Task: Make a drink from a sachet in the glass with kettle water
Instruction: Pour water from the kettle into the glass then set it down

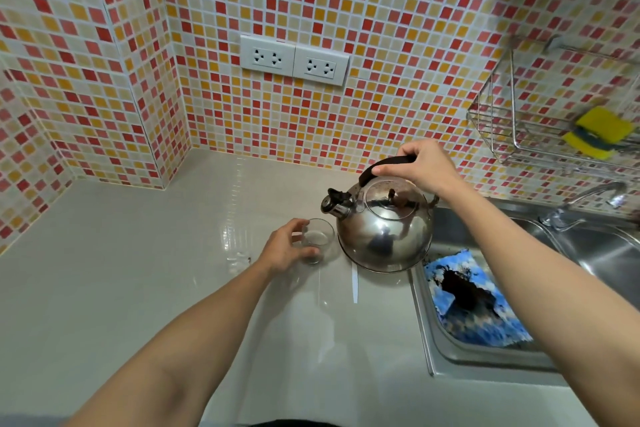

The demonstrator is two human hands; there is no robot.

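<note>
A small clear glass (pixel 318 240) stands on the pale counter, with some pale powder at its bottom. My left hand (pixel 284 248) wraps around its left side. Right beside it sits a shiny steel kettle (pixel 384 232), its spout (pixel 334 204) pointing left just above the glass. My right hand (pixel 420 163) grips the kettle's black top handle (pixel 384 165). A thin white strip, maybe the sachet (pixel 354 282), lies flat on the counter in front of the kettle.
A steel sink (pixel 588 253) with a tap (pixel 588 198) lies to the right, a blue patterned cloth (pixel 474 305) on its drainer. A wire rack (pixel 519 135) holding yellow sponges (pixel 599 132) hangs on the tiled wall. Two socket plates (pixel 294 59) sit above the counter.
</note>
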